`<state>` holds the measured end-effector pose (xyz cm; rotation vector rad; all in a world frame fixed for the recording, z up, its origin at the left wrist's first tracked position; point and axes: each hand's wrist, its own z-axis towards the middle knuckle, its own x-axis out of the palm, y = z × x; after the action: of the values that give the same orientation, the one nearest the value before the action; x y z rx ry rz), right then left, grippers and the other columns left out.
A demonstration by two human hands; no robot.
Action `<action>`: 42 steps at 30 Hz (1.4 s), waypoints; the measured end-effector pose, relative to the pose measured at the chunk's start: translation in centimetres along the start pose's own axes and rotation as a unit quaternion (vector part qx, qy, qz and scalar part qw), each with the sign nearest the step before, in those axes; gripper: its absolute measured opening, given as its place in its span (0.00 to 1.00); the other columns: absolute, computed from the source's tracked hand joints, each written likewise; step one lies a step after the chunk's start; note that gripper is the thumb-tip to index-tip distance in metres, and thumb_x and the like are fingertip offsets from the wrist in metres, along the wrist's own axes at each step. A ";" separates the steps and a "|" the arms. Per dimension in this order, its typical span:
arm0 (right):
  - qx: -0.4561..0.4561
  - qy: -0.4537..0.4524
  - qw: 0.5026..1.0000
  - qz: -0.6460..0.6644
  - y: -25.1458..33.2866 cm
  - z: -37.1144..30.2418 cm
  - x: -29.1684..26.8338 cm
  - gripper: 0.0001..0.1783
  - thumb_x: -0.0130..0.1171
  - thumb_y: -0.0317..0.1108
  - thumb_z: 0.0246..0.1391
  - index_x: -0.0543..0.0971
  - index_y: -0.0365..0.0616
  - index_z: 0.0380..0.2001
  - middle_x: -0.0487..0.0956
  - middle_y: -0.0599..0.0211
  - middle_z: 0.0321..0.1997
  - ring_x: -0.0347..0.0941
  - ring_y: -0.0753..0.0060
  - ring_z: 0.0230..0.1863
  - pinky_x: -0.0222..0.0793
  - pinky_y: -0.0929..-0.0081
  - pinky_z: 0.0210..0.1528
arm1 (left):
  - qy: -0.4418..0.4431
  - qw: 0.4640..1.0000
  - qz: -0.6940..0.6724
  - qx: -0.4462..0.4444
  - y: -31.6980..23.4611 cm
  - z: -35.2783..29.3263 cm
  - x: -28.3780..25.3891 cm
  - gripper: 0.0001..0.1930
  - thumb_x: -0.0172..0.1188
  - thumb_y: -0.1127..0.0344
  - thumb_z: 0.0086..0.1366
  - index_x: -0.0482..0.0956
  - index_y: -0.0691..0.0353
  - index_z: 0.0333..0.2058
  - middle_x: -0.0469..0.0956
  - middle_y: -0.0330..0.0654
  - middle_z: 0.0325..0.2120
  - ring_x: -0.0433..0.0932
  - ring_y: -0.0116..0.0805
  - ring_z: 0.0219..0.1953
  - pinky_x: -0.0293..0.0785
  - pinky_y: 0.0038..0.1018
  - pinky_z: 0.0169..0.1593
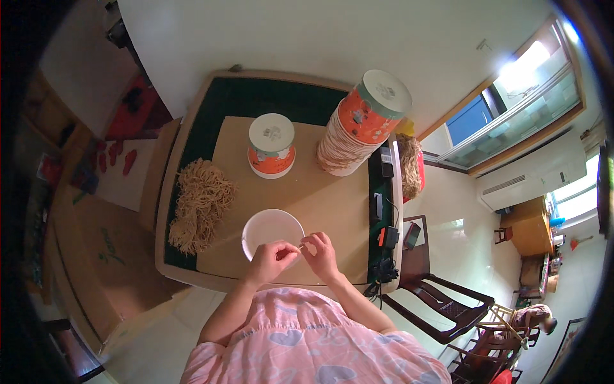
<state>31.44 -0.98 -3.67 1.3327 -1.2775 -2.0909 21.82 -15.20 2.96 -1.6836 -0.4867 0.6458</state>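
Note:
My left hand [275, 257] and my right hand [319, 255] meet over the near right rim of a white round tub [263, 225], whose open top faces up. The fingers of both hands are pinched together. Between the fingertips shows a thin pale strand [299, 249], too small to make out fully. A heap of beige cords [203, 201] lies to the left of the tub. Beyond it, an orange and green printed paper tub [272, 161] stands upside down. At the far right leans a tall stack of such tubs [350, 142], also bottom up, with beige cords around its lower part.
Brown cardboard [332, 211] covers the green-topped table. Small black devices and cables [386, 237] line its right edge. A dark wooden chair [441, 307] stands to the right, and another bundle of cords [409, 168] lies beyond the edge. A large cardboard box [115, 262] is at the left.

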 end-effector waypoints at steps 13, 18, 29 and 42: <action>0.082 -0.051 0.994 0.056 -1.6 3.6 2.1 0.05 0.53 0.28 0.50 0.75 0.40 0.31 0.75 0.62 0.26 0.71 0.70 0.24 0.67 0.75 0.26 | -0.221 0.963 0.151 0.014 11.1 2.3 -7.0 0.10 0.55 0.74 0.56 0.76 0.63 0.38 0.75 0.41 0.25 0.74 0.30 0.25 0.70 0.23 0.25; 0.246 0.012 0.959 0.142 -4.7 4.6 2.8 0.09 0.55 0.34 0.51 0.76 0.40 0.31 0.74 0.70 0.20 0.68 0.80 0.21 0.64 0.80 0.24 | -0.142 0.967 0.051 -0.205 11.5 2.7 -7.0 0.08 0.51 0.68 0.60 0.78 0.61 0.35 0.76 0.35 0.20 0.72 0.22 0.19 0.69 0.21 0.20; 0.332 0.160 0.914 0.171 -7.4 4.1 2.7 0.14 0.54 0.41 0.53 0.78 0.42 0.34 0.77 0.72 0.29 0.70 0.82 0.32 0.66 0.79 0.33 | -0.094 0.942 -0.074 -0.314 14.4 1.6 -4.7 0.12 0.50 0.57 0.62 0.77 0.55 0.37 0.78 0.38 0.23 0.77 0.28 0.20 0.75 0.27 0.18; 0.377 0.229 0.881 0.174 -11.0 1.9 3.3 0.16 0.55 0.39 0.51 0.78 0.40 0.38 0.79 0.65 0.32 0.73 0.75 0.35 0.69 0.76 0.36 | 0.006 0.938 -0.083 -0.337 15.1 0.6 -3.4 0.24 0.50 0.44 0.61 0.78 0.59 0.41 0.79 0.38 0.28 0.76 0.27 0.23 0.73 0.29 0.20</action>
<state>29.97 3.55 -14.26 1.5894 -1.9936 -0.9512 18.42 -19.97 -11.36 -2.2523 -0.9035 0.3567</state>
